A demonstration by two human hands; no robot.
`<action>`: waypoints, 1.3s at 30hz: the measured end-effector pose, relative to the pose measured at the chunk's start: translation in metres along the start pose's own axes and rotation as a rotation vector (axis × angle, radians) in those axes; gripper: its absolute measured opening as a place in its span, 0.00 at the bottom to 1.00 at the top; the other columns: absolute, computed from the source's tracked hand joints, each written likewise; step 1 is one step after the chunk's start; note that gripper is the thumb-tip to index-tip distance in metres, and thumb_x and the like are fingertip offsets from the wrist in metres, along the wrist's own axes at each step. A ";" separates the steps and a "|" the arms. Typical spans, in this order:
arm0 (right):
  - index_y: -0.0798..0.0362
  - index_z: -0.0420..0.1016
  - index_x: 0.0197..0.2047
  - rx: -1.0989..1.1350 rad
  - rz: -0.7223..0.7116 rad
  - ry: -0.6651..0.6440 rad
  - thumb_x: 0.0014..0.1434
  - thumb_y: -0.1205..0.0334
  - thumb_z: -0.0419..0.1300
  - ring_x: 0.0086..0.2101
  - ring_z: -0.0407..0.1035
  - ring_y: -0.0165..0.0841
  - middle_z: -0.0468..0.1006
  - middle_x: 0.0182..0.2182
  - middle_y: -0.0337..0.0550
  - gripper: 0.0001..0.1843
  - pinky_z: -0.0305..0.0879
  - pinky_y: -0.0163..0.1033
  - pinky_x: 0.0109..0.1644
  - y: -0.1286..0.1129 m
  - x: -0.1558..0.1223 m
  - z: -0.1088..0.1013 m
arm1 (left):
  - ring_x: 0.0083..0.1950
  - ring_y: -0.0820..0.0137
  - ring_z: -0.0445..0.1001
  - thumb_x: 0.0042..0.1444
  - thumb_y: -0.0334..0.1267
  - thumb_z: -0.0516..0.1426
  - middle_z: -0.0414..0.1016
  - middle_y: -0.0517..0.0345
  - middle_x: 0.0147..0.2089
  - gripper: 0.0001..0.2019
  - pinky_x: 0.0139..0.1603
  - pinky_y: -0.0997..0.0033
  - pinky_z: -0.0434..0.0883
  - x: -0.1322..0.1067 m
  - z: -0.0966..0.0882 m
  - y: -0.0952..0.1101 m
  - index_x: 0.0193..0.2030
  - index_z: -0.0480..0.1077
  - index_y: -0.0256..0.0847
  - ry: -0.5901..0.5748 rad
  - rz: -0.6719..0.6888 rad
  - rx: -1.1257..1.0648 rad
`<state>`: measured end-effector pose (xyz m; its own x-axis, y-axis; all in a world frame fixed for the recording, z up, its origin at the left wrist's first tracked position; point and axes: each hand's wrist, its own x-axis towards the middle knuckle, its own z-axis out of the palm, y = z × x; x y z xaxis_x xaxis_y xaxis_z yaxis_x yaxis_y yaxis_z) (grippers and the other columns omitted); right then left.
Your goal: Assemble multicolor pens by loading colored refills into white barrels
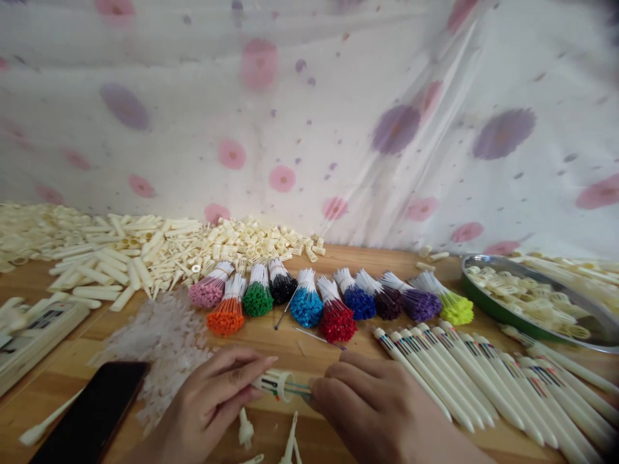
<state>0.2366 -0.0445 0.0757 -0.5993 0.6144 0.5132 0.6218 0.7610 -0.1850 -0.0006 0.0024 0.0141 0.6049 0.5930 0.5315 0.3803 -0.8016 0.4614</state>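
My left hand [220, 393] is closed around a cream slotted pen sleeve [278, 385], its round open end facing right. Thin pen refills [297, 389] stick out of that end, and my right hand [367, 403] pinches them; its fingertips are partly hidden. Below the hands lie a small cream pen tip piece [245, 428] and a cream clip piece [290, 439]. Just beyond them, bundles of refills with coloured ends stand in a row, among them a red bundle [337, 319], a light blue bundle [306, 303] and an orange bundle [225, 316].
Assembled multicolour pens [464, 374] lie side by side at right, before a green-sided metal tray [467, 293] of cream parts. A black phone [94, 412], clear plastic pieces [159, 335] and a whitish device [43, 335] are at left. Cream pen parts [140, 251] pile against the flowered sheet [290, 129].
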 end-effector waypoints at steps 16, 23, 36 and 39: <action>0.57 0.68 0.28 -0.036 0.012 -0.064 0.66 0.72 0.41 0.25 0.60 0.31 0.70 0.23 0.42 0.20 0.55 0.36 0.27 0.000 0.002 -0.005 | 0.42 0.74 0.77 0.59 0.29 0.53 0.76 0.58 0.42 0.15 0.42 0.81 0.74 0.004 0.001 0.003 0.52 0.69 0.46 0.101 0.033 0.029; 0.58 0.69 0.30 -0.031 -0.108 0.070 0.65 0.73 0.42 0.22 0.58 0.30 0.68 0.21 0.41 0.18 0.51 0.36 0.22 0.005 -0.002 0.011 | 0.42 0.74 0.77 0.61 0.32 0.52 0.77 0.57 0.42 0.14 0.41 0.81 0.75 0.006 0.002 0.003 0.51 0.70 0.46 0.109 0.023 0.029; 0.54 0.68 0.28 -0.139 0.157 -0.022 0.64 0.70 0.48 0.23 0.66 0.30 0.73 0.23 0.40 0.14 0.57 0.34 0.26 0.014 -0.003 0.005 | 0.43 0.70 0.76 0.53 0.32 0.58 0.77 0.60 0.42 0.09 0.44 0.75 0.73 -0.002 0.010 -0.010 0.41 0.72 0.48 0.256 -0.403 -0.095; 0.54 0.68 0.29 -0.315 0.431 -0.254 0.57 0.71 0.57 0.24 0.71 0.33 0.76 0.23 0.41 0.06 0.56 0.34 0.24 0.025 -0.005 0.022 | 0.40 0.68 0.77 0.51 0.38 0.60 0.78 0.59 0.38 0.07 0.40 0.72 0.74 0.002 0.010 -0.008 0.38 0.71 0.44 0.322 -0.636 -0.265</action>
<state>0.2440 -0.0234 0.0497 -0.3373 0.9145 0.2233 0.9324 0.3572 -0.0545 0.0043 0.0096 0.0043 0.0758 0.9604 0.2682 0.3820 -0.2764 0.8819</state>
